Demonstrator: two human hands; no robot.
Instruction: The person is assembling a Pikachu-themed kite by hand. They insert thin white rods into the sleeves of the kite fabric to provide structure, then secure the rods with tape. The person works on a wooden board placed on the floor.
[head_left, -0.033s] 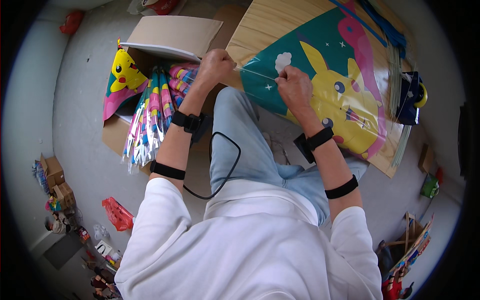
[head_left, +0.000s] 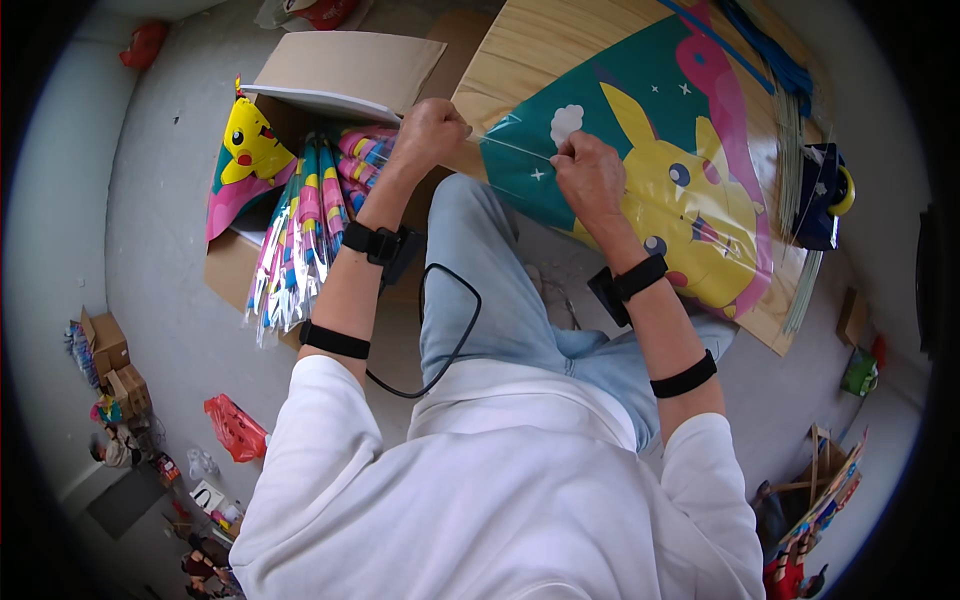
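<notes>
A thin, pale, see-through strip (head_left: 515, 147), perhaps the edge of a clear plastic sleeve, stretches between my hands. My left hand (head_left: 432, 130) is closed at its left end, near the open cardboard box. At the other end my right hand (head_left: 590, 178) pinches it with thumb and fingers, above the printed sheet. That large kite-like sheet (head_left: 690, 190) is teal, pink and yellow with a cartoon figure and lies on the wooden table. Left of my left forearm, several rolled colourful kites in clear sleeves (head_left: 315, 200) lean out of the box.
The wooden table (head_left: 530, 45) carries thin pale rods (head_left: 792, 190), blue strips (head_left: 785, 75) and a dark blue pouch (head_left: 822, 200) at its right. A cardboard box (head_left: 350, 65) stands left; a yellow-faced kite (head_left: 250, 150) hangs there. A red bag (head_left: 235, 428) lies on the floor.
</notes>
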